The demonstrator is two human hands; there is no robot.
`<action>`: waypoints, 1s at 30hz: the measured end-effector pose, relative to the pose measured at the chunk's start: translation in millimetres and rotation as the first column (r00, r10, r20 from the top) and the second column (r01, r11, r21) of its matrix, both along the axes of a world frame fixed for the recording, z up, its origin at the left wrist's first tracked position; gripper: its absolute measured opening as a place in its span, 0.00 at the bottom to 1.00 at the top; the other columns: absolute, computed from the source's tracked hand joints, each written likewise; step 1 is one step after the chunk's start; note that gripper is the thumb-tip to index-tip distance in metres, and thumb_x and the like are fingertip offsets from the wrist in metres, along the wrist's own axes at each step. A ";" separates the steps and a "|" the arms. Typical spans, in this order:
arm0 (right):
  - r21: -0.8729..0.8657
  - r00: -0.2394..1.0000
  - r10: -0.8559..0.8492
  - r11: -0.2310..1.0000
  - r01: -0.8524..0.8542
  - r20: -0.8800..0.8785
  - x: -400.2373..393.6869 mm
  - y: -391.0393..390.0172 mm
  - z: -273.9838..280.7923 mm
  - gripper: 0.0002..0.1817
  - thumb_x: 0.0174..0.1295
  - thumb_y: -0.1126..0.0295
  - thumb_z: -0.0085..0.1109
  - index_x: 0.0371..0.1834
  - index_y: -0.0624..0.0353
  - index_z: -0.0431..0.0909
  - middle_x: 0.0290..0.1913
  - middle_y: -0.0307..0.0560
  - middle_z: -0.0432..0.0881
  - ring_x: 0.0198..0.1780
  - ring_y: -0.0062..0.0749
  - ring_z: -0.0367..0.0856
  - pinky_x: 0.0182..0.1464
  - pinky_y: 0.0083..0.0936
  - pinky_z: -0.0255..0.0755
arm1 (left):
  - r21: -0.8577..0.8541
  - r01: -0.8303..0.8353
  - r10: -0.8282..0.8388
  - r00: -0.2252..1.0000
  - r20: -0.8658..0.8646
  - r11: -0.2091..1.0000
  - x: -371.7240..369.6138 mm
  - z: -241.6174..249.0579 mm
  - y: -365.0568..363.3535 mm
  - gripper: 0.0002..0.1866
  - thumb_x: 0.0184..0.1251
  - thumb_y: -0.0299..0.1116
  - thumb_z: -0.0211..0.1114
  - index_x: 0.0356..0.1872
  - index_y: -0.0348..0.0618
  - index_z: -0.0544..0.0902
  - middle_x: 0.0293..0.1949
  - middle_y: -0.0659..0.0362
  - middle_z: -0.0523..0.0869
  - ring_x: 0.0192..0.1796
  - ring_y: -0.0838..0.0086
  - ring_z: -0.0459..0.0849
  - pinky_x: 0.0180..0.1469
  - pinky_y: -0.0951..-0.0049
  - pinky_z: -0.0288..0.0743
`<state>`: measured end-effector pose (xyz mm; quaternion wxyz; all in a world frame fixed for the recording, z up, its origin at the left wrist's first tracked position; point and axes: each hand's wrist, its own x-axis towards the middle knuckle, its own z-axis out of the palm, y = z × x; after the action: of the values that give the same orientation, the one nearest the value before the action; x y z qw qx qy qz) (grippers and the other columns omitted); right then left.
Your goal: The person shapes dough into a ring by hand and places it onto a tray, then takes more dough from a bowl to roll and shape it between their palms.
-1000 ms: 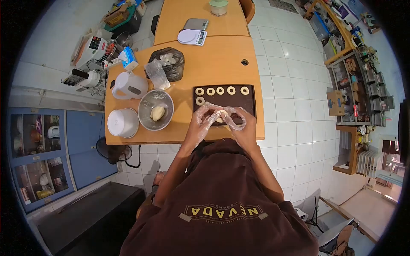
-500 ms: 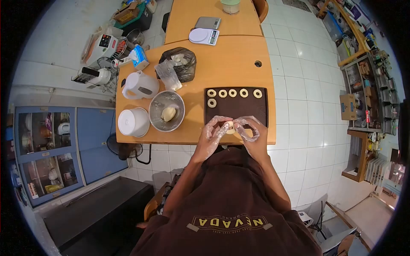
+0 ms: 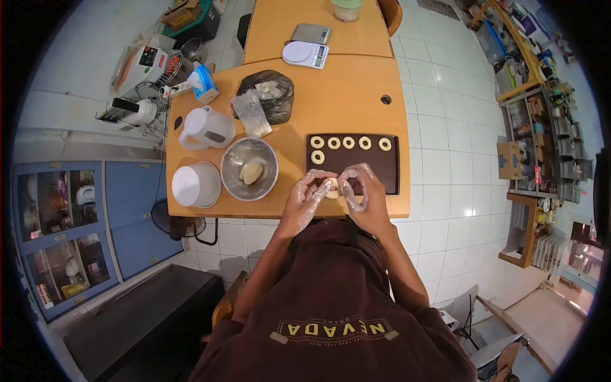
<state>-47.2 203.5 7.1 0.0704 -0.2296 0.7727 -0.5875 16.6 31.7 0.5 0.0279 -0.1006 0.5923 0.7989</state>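
A small pale dough ring (image 3: pixel 333 189) is pinched between both hands at the near edge of the dark tray (image 3: pixel 356 167). My left hand (image 3: pixel 308 200), dusted with flour, grips its left side with thumb and fingertips. On its right side, my right hand (image 3: pixel 363 196) closes its thumb and forefinger, also floury. Several dough rings (image 3: pixel 348 142) lie in a row along the tray's far side, with one more (image 3: pixel 317 157) below the leftmost. A lump of dough (image 3: pixel 251 172) rests in the metal bowl (image 3: pixel 269 167) to the left.
Left of the bowl are a white tub (image 3: pixel 188 186) and a white jug (image 3: pixel 208 128). Behind it lies a black plastic bag (image 3: pixel 280 105) with a clear bag. Two scales, one white (image 3: pixel 299 54), one grey (image 3: pixel 312 33), sit farther back on the wooden table (image 3: pixel 344 89).
Both hands have shifted slightly left with the dough ring between them. The view has also moved a little.
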 end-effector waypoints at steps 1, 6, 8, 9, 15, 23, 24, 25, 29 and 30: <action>-0.058 0.998 0.015 0.998 -0.011 0.062 -1.7 -6.1 -0.2 0.09 0.68 0.80 0.63 0.50 0.65 0.79 0.44 0.53 0.83 0.45 0.46 0.85 0.50 0.37 0.78 | 0.052 -0.009 0.009 1.000 0.000 0.999 -0.5 -0.8 -5.7 0.12 0.80 0.28 0.62 0.58 0.35 0.81 0.53 0.58 0.84 0.59 0.77 0.81 0.65 0.71 0.73; -0.124 0.986 -0.039 0.991 0.059 0.161 -0.6 -30.3 10.0 0.07 0.68 0.77 0.68 0.45 0.66 0.82 0.45 0.48 0.85 0.45 0.33 0.86 0.50 0.28 0.78 | 0.147 -0.015 0.013 1.000 0.019 0.989 -5.1 -4.9 -27.3 0.11 0.80 0.27 0.62 0.57 0.36 0.79 0.53 0.59 0.82 0.58 0.77 0.80 0.65 0.71 0.73; -0.071 0.989 -0.060 0.995 0.070 0.132 0.2 -35.5 11.7 0.06 0.68 0.76 0.69 0.43 0.66 0.83 0.43 0.46 0.85 0.44 0.29 0.85 0.50 0.26 0.78 | 0.120 -0.007 0.010 1.000 -0.021 0.993 -7.2 -5.0 -32.9 0.10 0.79 0.26 0.62 0.56 0.37 0.78 0.53 0.59 0.81 0.57 0.77 0.80 0.65 0.71 0.73; -0.065 0.987 -0.079 0.994 0.089 0.141 1.0 -38.9 12.5 0.05 0.68 0.76 0.69 0.42 0.66 0.83 0.42 0.45 0.85 0.44 0.28 0.85 0.50 0.26 0.78 | 0.108 -0.004 0.009 0.999 -0.042 0.994 -8.6 -4.7 -34.5 0.10 0.79 0.26 0.62 0.56 0.37 0.78 0.53 0.60 0.80 0.57 0.77 0.80 0.65 0.71 0.73; -0.234 0.921 -0.040 0.962 0.140 0.387 8.3 -46.3 10.6 0.05 0.69 0.76 0.69 0.44 0.63 0.83 0.43 0.39 0.84 0.45 0.21 0.83 0.50 0.25 0.78 | 0.118 0.144 -0.133 0.987 -0.095 0.982 -13.9 -1.2 -47.0 0.09 0.80 0.28 0.63 0.55 0.41 0.78 0.49 0.64 0.78 0.55 0.81 0.78 0.64 0.74 0.71; -0.352 0.885 -0.023 0.913 0.208 0.465 9.3 -62.7 16.6 0.07 0.70 0.76 0.69 0.48 0.62 0.83 0.45 0.38 0.84 0.49 0.19 0.81 0.56 0.22 0.76 | 0.143 0.098 -0.085 0.992 -0.095 0.985 -18.9 -13.0 -62.9 0.10 0.77 0.28 0.66 0.53 0.39 0.77 0.49 0.63 0.77 0.53 0.81 0.77 0.59 0.75 0.73; -0.339 0.889 -0.032 0.918 0.207 0.456 10.6 -66.1 17.1 0.07 0.70 0.76 0.69 0.48 0.62 0.83 0.45 0.38 0.84 0.49 0.19 0.81 0.56 0.22 0.76 | 0.113 0.090 -0.078 0.992 -0.102 0.990 -19.1 -12.5 -63.6 0.10 0.77 0.29 0.66 0.53 0.40 0.77 0.49 0.63 0.77 0.52 0.81 0.76 0.59 0.76 0.73; -0.328 0.894 -0.040 0.922 0.206 0.446 11.2 -69.0 17.3 0.07 0.70 0.76 0.68 0.48 0.62 0.83 0.45 0.38 0.84 0.49 0.19 0.81 0.56 0.22 0.76 | 0.125 0.094 -0.081 0.991 -0.107 0.988 -19.0 -11.1 -64.8 0.10 0.77 0.28 0.66 0.53 0.39 0.77 0.49 0.63 0.77 0.53 0.81 0.77 0.59 0.76 0.73; -0.328 0.891 -0.028 0.924 0.196 0.452 9.7 -73.0 11.2 0.06 0.70 0.75 0.69 0.47 0.62 0.83 0.45 0.38 0.84 0.49 0.19 0.81 0.55 0.21 0.76 | 0.165 0.115 -0.095 0.987 -0.128 0.980 -19.0 -7.9 -69.0 0.10 0.77 0.27 0.66 0.52 0.39 0.77 0.48 0.63 0.77 0.53 0.80 0.78 0.60 0.75 0.73; -0.317 0.890 -0.024 0.930 0.187 0.455 9.2 -73.3 11.9 0.06 0.70 0.76 0.69 0.47 0.62 0.83 0.45 0.38 0.84 0.49 0.18 0.81 0.54 0.21 0.76 | 0.173 0.121 -0.100 0.987 -0.128 0.977 -19.8 -9.1 -71.0 0.10 0.77 0.27 0.66 0.52 0.39 0.77 0.48 0.63 0.77 0.54 0.80 0.78 0.60 0.75 0.73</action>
<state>-37.9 130.2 19.0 0.1699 -0.0555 0.6299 -0.7558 -3.2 -39.2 -8.5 0.0462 -0.0170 0.5228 0.8510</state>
